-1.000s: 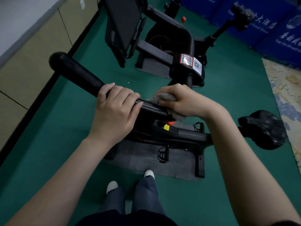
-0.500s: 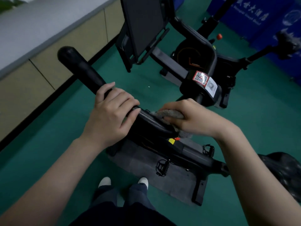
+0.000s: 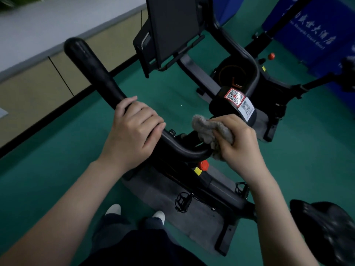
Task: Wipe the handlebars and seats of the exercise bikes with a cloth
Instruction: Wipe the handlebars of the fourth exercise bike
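A black handlebar of the near exercise bike runs from the upper left down to a bend at the centre. My left hand grips the bar on its straight part. My right hand holds a bunched grey cloth against the bar's bend, just right of the left hand. The bike's black seat shows at the lower right, blurred. A red knob sits below the bend.
A second bike with a dark screen stands ahead on the green floor. A grey mat lies under the near bike. A wall with a black skirting runs along the left; blue banners stand at the upper right.
The view has tilted and moved closer. My right hand with the cloth has slid rightwards along the bar, off the middle to the bend, leaving a gap from the left hand, which still grips.
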{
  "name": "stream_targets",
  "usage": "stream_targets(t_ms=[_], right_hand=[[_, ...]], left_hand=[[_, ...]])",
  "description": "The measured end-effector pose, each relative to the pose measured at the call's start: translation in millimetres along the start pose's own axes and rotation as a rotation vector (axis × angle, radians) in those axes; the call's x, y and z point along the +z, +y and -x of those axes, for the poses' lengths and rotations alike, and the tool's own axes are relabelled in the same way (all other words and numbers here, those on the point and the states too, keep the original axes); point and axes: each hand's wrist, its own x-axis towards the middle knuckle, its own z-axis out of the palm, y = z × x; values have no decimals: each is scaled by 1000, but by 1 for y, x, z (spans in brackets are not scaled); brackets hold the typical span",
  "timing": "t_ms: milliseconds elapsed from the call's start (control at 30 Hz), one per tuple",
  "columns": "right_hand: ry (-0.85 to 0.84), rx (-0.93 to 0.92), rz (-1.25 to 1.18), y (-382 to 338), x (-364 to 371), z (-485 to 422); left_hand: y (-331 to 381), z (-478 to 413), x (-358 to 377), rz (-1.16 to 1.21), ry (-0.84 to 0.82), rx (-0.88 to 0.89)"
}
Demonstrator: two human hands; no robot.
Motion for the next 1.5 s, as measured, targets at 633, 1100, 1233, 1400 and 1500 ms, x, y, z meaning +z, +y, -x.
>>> stream_targets(t_ms=[633, 1100, 1233, 1400, 1500], right_hand=[[811, 173, -283, -12, 99, 66], [1051, 466, -471, -44, 144, 52], [1224, 501, -545, -46, 146, 44], [1383, 505, -544, -64, 172, 38], [1425, 462, -446, -83, 201, 36]], left_hand=[[0, 2, 3, -25, 17, -21], [-11, 2, 1, 12, -29, 63], [-14, 3, 3, 28, -29, 101], [-18, 2, 3, 31, -41, 139], [-20, 3, 3, 29, -42, 155]])
